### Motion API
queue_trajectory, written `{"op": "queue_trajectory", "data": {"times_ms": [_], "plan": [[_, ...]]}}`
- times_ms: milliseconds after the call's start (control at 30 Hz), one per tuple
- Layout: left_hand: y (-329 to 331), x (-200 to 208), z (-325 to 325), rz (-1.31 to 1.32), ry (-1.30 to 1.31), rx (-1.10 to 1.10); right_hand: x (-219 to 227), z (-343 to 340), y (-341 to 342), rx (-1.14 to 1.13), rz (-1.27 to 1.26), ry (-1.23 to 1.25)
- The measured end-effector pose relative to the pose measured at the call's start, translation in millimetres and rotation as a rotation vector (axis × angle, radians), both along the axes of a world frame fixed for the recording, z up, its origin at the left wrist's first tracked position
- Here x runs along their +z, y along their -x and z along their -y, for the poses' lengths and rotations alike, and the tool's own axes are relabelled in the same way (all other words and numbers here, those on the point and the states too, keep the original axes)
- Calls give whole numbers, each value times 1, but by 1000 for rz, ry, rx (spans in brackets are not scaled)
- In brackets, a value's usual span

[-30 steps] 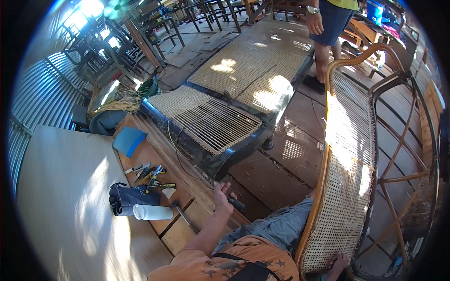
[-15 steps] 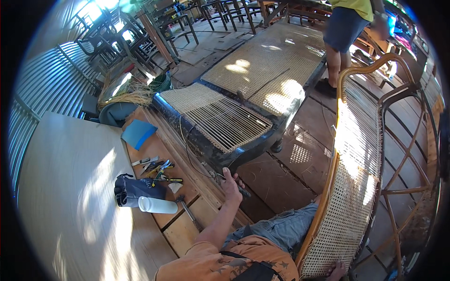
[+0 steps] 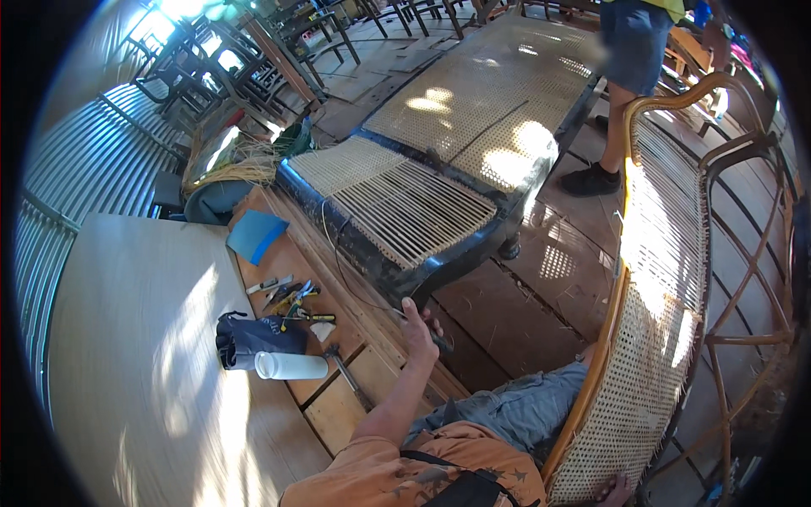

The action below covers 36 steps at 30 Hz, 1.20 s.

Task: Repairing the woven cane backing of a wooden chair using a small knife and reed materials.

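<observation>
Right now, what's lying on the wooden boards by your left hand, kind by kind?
White bottle: 1
Dark cloth bag: 1
Blue sheet: 1
Heap of small hand tools: 1; single tools too small to count
Total: 4

No labels, signs or screens show around you. Nearest to packaging: a white cylindrical plastic bottle (image 3: 291, 366) lying on its side on the wooden boards, touching a black fabric pouch (image 3: 253, 336). Up the boards, a flat blue folder-like sheet (image 3: 256, 235).
</observation>
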<state>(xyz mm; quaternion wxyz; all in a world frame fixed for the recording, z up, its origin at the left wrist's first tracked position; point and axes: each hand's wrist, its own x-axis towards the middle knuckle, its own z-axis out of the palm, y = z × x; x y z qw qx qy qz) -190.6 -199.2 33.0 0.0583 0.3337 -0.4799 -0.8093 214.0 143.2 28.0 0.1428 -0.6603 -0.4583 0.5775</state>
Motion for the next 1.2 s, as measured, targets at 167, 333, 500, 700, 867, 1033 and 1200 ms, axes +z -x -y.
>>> {"op": "queue_trajectory", "data": {"times_ms": [167,333,500,700,867,1033,1200], "plan": [[-15,-31,8,-93,191,-130,-9,-4,-21,-140,-82,76],[-58,-54,-34,282,676,-1224,-26,-18,-42,-128,-217,251],[-62,-40,-108,-42,913,-1920,-21,-25,-29,-136,-68,309],[-70,-60,-112,-95,914,-1883,-27,-30,-32,-195,-134,369],[-75,-57,-112,-7,905,-1819,-32,-31,-40,-195,-64,319],[-81,-64,-106,-48,967,-1808,-39,-31,-51,-152,-115,339],[-79,-57,-104,-11,971,-1739,-46,-29,-51,-148,-200,324]]}}
